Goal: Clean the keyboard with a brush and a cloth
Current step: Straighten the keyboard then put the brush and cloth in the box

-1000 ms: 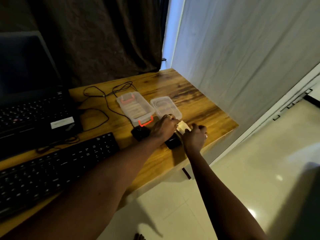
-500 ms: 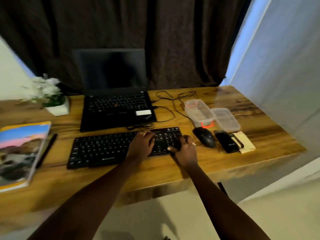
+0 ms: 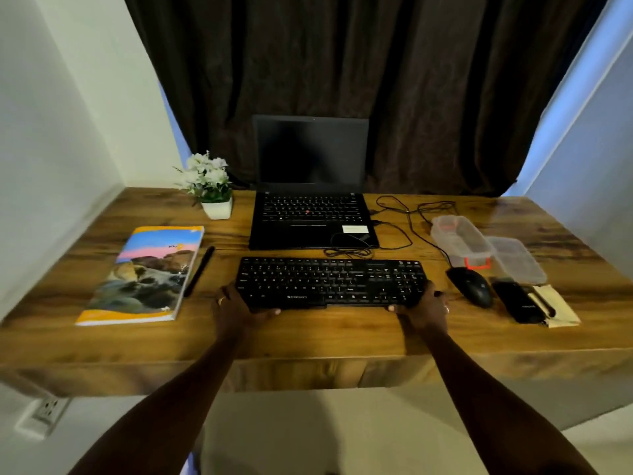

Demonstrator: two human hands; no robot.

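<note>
Two hands, both yours, are on the keyboard (image 3: pixel 330 281). Your left hand (image 3: pixel 233 308) grips its near-left corner, thumb on the near edge & fingers curled round the end. Your right hand (image 3: pixel 424 306) clamps the near-right corner the same way. Can't tell if the board is lifted or lying flat on the desk (image 3: pixel 308 337). It sits mid-desk, long side parallel to the near edge, just near of the open laptop (image 3: pixel 310 214), whose screen is dark. Black cables (image 3: pixel 397 228) loop off the laptop's right side.

Just right of your right hand is a black mouse (image 3: pixel 471 286). Farther back on the right are two clear plastic tubs (image 3: pixel 459 238) side by side, one w/ an orange clip. Near-right, a black oblong item (image 3: pixel 513 299) & a thin dark stick lie on a yellowish pad or cloth (image 3: pixel 561 308); too dim to tell which.

On the left is a colourful book (image 3: pixel 147 275), w/ a black pen (image 3: pixel 200 269) just beside its right edge. A white pot of flowers (image 3: pixel 217 209) stands at the far edge.
</note>
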